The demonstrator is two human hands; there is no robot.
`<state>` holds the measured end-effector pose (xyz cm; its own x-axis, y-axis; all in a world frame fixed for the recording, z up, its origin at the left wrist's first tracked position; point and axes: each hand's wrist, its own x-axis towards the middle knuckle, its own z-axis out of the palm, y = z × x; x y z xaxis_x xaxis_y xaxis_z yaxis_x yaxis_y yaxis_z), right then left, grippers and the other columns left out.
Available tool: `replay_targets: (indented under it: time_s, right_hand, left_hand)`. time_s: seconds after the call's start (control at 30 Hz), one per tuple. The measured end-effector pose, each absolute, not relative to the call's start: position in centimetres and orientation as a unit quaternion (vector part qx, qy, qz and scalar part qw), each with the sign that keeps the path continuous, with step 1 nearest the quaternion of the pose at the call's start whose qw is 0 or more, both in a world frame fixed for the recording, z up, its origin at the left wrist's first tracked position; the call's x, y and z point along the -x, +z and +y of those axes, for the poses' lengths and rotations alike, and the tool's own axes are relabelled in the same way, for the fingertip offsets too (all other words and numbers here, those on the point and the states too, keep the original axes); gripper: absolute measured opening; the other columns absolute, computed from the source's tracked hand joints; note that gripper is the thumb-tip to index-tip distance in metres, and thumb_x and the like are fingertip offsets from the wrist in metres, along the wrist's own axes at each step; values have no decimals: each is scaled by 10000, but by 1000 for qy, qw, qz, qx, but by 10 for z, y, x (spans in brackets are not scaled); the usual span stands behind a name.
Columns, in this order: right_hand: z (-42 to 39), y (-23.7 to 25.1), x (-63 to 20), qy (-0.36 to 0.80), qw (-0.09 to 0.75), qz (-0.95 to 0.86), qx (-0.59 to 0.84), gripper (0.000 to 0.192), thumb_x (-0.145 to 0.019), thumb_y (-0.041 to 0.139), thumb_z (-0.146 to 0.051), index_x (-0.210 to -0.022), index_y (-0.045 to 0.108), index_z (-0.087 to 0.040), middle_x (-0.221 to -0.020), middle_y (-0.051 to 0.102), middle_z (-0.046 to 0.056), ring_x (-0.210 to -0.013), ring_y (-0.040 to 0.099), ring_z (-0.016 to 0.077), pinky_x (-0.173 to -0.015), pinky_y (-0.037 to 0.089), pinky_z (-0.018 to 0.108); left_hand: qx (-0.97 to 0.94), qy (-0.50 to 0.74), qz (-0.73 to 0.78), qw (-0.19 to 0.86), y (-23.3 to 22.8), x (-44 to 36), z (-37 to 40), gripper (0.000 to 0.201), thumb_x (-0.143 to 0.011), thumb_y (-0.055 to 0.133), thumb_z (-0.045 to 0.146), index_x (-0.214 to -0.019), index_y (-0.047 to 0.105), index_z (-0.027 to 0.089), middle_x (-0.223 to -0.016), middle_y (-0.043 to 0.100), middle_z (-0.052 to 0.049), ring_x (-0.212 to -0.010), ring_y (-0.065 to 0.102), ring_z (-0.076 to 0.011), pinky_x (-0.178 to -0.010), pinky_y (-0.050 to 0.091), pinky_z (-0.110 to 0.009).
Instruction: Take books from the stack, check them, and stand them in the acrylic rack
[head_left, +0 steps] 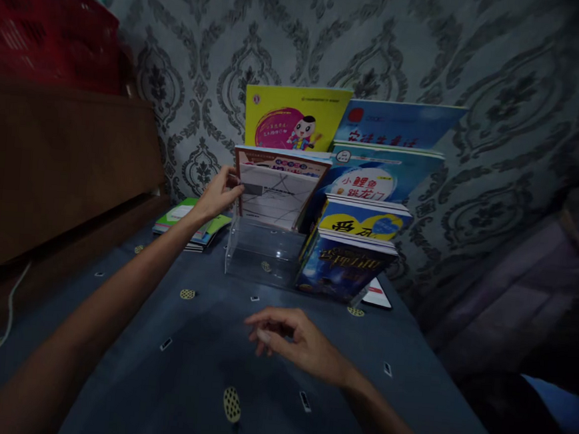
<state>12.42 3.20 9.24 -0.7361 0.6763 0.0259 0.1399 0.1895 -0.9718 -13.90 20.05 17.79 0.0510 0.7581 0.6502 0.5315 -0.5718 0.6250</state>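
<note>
left hand (220, 195) grips booklet (276, 188) edge; right hand (296, 341) hovers loosely curled, empty

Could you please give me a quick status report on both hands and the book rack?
Left hand gripping white-covered book at its left edge, in clear acrylic rack. Right hand empty, hovering over blue cloth. Book stack lies left of rack.

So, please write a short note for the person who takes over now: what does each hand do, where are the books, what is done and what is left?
Left hand: grips the left edge of the white-covered book, which stands in the clear acrylic rack.
Right hand: empty, loosely curled above the blue cloth.
Done: the rack's right side holds tiered books, the dark blue book in front.
Left: a small stack of books lies flat beside the rack; the front left slot looks empty.
</note>
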Motion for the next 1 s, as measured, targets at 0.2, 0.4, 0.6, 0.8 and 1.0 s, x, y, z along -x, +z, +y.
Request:
replay_targets:
  time_s: [0.2, 0.4, 0.6, 0.8, 1.0]
  right_hand:
    - [33, 56, -120, 593, 222, -711, 306, 508, -854, 646, -632, -1081, 723, -184, -904, 725, 62, -709, 677, 146, -688, 547, 305]
    - [36, 18, -115, 602, 214, -695, 329, 597, -824, 621, -716, -1055, 714, -173, -854, 715, 61, -725, 674, 171, -686, 531, 321]
    - [32, 6, -113, 607, 235, -675, 349, 625, -818, 613, -738, -1073, 690, -173, -928, 717, 87, -781, 682, 194, -710, 541, 344]
    - [29, 11, -114, 592, 235, -687, 350, 598, -833, 606, -719, -1066, 705, -178, -926, 724, 86, -793, 686, 200, -760, 554, 361]
    - [28, 7, -113, 588, 247, -691, 341, 576, -852, 597, -696, -1052, 698, -165, -914, 723, 89, -778, 685, 193, -755, 551, 354]
  left_hand:
    - [-727, 268, 632, 6, 133, 197, 191, 538, -958, 410, 442, -1402, 393, 139, -1456, 532, -175, -1355, 503, -244, -1051, 445, -368]
    - [-694, 99, 713, -10, 81, 235, 177, 715, -835, 657, 554, -1383, 487, 127, -1497, 477, -269, -1438, 376, -423, -1146, 255, -629]
    - [-712, 28, 700, -45, 73, 249, 161, 563, -891, 617, 373, -1408, 475, 201, -1514, 490, -198, -1402, 441, -364, -1164, 246, -603]
    - [-712, 7, 695, -98, 69, 247, 132, 543, -885, 435, 86, -1412, 490, 206, -1446, 569, -180, -1334, 532, -318, -1168, 283, -543]
    - [-726, -18, 677, -118, 68, 224, 82, 537, -840, 419, 20, -1339, 561, 158, -1374, 628, -189, -1294, 579, -306, -1102, 397, -437]
